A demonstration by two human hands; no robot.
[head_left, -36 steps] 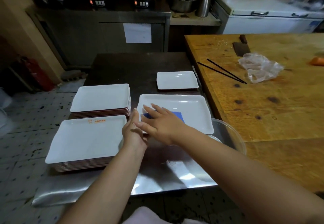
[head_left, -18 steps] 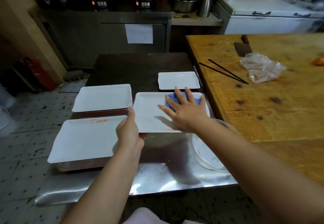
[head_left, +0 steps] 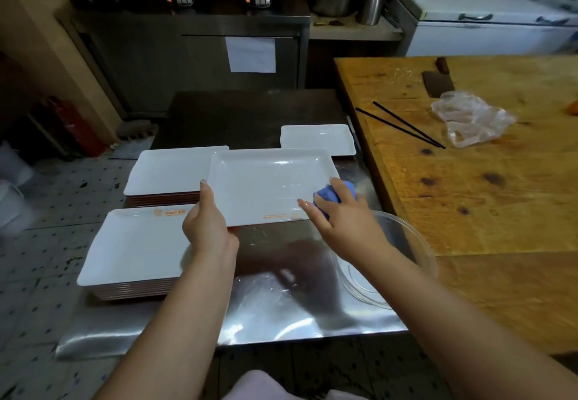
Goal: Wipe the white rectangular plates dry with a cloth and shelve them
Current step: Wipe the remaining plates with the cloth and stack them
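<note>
A white rectangular plate [head_left: 266, 183] is held above the steel table, its inside facing up. My left hand [head_left: 208, 227] grips its near left corner, thumb on the rim. My right hand [head_left: 339, 215] holds a bunched blue cloth [head_left: 333, 193] against the plate's near right corner. Two stacks of white plates stand to the left: a near stack [head_left: 134, 243] and a far stack [head_left: 169, 169]. A smaller white plate [head_left: 317, 139] lies beyond the held one.
A clear plastic bowl [head_left: 409, 243] sits at the steel table's [head_left: 281, 312] right edge. A wooden table [head_left: 484, 180] on the right carries black chopsticks [head_left: 403, 124], a crumpled plastic bag [head_left: 469, 118] and a cleaver. Pots and a cabinet stand behind.
The plate has shifted left and risen a little in my left hand. My right hand with the cloth slid from the plate's far right part back to its near right corner.
</note>
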